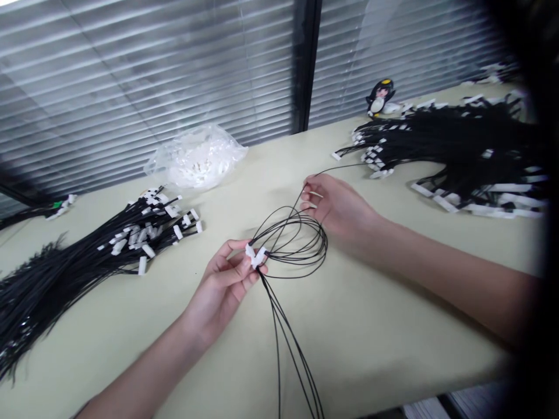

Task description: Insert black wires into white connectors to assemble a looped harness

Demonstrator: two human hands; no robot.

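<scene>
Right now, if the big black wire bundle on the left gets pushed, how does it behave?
Probably floppy: the black wire bundle lies splayed on the table. Likely light, since the strands are thin. It may snag; white connectors stick out among the strands.

- One head-worn view, looking forward and down across the table (pixel 371 326) toward the blinds (pixel 144 75).
- It is tilted, so the table edge slants.
- It sits close: both forearms enter from the bottom and right.
- A dark blur covers the right edge.
</scene>
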